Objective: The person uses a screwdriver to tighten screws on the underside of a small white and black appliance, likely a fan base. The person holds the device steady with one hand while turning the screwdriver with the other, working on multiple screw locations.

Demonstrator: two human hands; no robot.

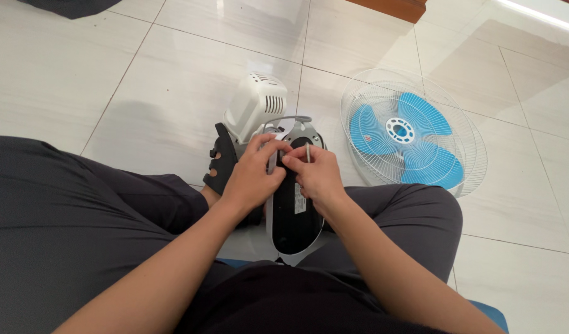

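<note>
- Head view looks down at a person sitting cross-legged on a pale tiled floor (pixel 142 80), with a dismantled fan's body (pixel 293 210) lying between the knees.
- Left hand (pixel 252 176) is curled narrow, its fingertips pinched on a small part at the upper edge of the fan body; what it grips is too small and too covered to make out.
- Right hand (pixel 318 176) is closed around a thin metal rod or screw (pixel 308 152), which stands upright just above its knuckles; the rod's lower end is hidden in the fingers.
- Both hands touch at the fingertips and cover the upper half of the black panel, so the spot being worked on cannot be seen.
- White motor housing (pixel 254 106) with vent slots lies just beyond the hands, partly hidden by them.
- Black bracket-like piece (pixel 221 159) sits left of the left hand, its lower end hidden behind the wrist.
- Wire fan guard (pixel 358 99) lies on the floor to the right, holding the blue fan blade (pixel 402 139) inside it; its near edge is cut off by the right knee.
</note>
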